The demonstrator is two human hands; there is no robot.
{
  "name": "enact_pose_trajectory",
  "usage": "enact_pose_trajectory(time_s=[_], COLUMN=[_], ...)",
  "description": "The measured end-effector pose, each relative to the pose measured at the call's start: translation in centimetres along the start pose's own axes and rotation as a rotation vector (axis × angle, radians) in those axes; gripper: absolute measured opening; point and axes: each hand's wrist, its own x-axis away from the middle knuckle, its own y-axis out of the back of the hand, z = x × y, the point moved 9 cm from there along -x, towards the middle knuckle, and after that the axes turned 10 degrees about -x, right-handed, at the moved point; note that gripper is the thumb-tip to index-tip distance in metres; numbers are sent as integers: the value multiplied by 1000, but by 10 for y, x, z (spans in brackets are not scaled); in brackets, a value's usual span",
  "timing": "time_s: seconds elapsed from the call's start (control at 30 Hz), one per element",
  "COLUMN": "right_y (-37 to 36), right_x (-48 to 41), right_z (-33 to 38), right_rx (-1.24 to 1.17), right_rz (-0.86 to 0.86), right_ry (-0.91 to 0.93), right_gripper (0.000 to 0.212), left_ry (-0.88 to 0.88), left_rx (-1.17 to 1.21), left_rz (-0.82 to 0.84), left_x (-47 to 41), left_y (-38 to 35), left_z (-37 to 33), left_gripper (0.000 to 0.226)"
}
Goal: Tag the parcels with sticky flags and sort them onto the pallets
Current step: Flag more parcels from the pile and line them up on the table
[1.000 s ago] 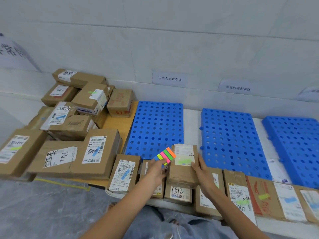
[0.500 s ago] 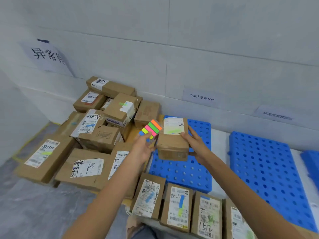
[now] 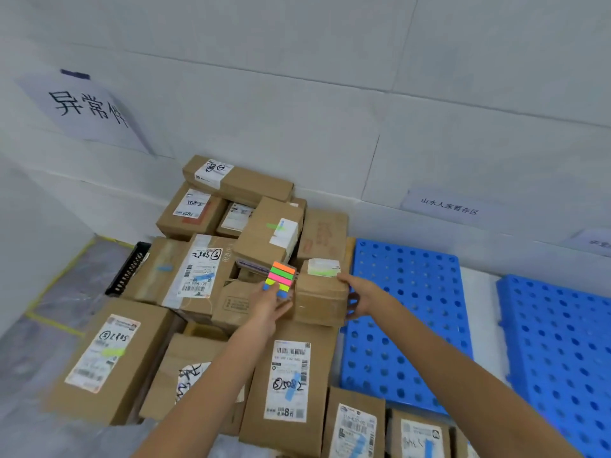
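Observation:
A small brown parcel (image 3: pixel 319 297) with a white label and a green flag on top is held over the heap of parcels (image 3: pixel 198 276) at the left. My right hand (image 3: pixel 358 297) grips its right side. My left hand (image 3: pixel 269 302) presses its left side and also holds the pad of sticky flags (image 3: pixel 281 277), striped orange, green, pink, yellow and blue. Two blue perforated pallets lie to the right, the nearer pallet (image 3: pixel 406 312) beside the parcel, the farther pallet (image 3: pixel 562 342) at the right edge.
Several labelled parcels (image 3: pixel 357 424) stand in a row along the bottom edge. Paper signs (image 3: pixel 89 107) hang on the white wall, a smaller paper sign (image 3: pixel 446 206) above the nearer pallet. Yellow tape marks the grey floor (image 3: pixel 49 325) at left. A black crate edge (image 3: pixel 127 269) shows behind the heap.
Both hands have carried the small parcel left, from over the blue pallet to above the heap of boxes. The view has swung left and down with it.

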Motion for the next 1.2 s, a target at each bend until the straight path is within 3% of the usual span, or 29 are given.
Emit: enact_pose_trajectory(time_s=[0.1,0.2,0.33,0.47,0.6,0.7,0.93,1.2], right_y=[-10,-12,-9,-2,-5,-18,-26,-15], right_x=[-16,-29,-38,-39,-56,-73,-109,-121], right_z=[5,9,18,43,76,94,102,100], right_rx=[-122,-184,44,172,236,249,386,277], right_rz=[-21,-60,-138,-293,-371,-323,-239,-134], right_ry=[123,262,405,532,524,492,436,362], right_gripper=[40,45,51,42,45,53,42,53], left_ry=[-65,-171,-380,-482,-518,-532,-525,-559], left_rx=[-119,-330,-629,-698,-729,-704,-688,-676], left_rz=[-5,-2,29,92,134,139,129,97], left_x=[-6,-14,-16,-16,-33,-52,-94,-99], left_y=[-5,-11,-23,-45,-78,-101,-118,-127], left_z=[-8,-15,-32,-50,-66,-75,-71,-74], left_gripper=[12,13,16,19,24,26,29,27])
